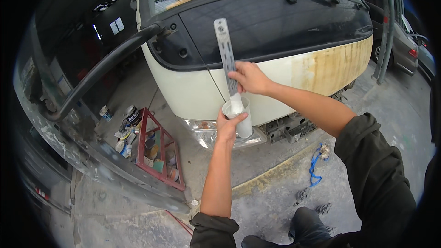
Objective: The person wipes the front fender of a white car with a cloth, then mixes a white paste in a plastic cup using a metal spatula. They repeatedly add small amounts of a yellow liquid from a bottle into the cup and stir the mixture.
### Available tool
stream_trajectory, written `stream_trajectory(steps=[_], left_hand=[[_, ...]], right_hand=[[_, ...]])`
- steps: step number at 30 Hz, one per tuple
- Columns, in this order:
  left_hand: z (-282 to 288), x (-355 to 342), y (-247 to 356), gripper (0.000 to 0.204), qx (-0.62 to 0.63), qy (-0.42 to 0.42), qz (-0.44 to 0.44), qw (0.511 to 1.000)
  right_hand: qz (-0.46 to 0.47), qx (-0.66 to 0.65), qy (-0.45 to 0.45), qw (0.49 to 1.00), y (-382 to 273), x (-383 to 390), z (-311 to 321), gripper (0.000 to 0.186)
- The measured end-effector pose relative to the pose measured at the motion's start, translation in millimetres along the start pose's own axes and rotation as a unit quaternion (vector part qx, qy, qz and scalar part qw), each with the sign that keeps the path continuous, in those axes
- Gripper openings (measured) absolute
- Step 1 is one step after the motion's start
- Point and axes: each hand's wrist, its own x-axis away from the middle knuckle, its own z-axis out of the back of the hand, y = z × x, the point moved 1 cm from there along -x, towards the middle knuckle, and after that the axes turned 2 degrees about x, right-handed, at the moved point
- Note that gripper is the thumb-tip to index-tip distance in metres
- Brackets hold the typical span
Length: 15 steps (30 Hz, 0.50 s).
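My left hand (228,127) is wrapped round a translucent plastic cup (245,127), holding it in front of the vehicle's headlight. Between the fingers of my right hand (250,78) is a long flat metal mixing stick (224,48) with slots and markings. It stands nearly upright, and its white-coated lower end dips into the cup. What lies at the bottom of the cup is hidden. Behind both hands is the front of a cream-coloured truck (271,80) with a black upper panel (257,25). Yellowish-brown patches (342,66) cover the right part of its cream panel.
A red metal frame stand (158,154) with cans and scraps is on the floor at left, near a dark paint can (132,115). A blue strap (314,167) lies on the concrete. A grey post (385,32) and a parked car (400,48) stand at right.
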Motion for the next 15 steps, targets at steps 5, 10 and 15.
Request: stream_trajectory(steps=[5, 10, 15], left_hand=[[3.3, -1.2, 1.3, 0.070, -0.017, -0.014, 0.013, 1.000], [11.5, -3.5, -1.6, 0.070, 0.003, -0.021, 0.005, 1.000], [11.8, -1.7, -1.0, 0.073, -0.002, -0.035, 0.013, 0.999]], right_hand=[[0.000, 0.093, 0.015, 0.996, 4.8, 13.2, -10.3, 0.023], [-0.038, -0.003, 0.035, 0.999, -11.1, -10.9, 7.7, 0.026], [-0.015, 0.021, 0.022, 0.999, -28.1, -39.3, 28.7, 0.028]])
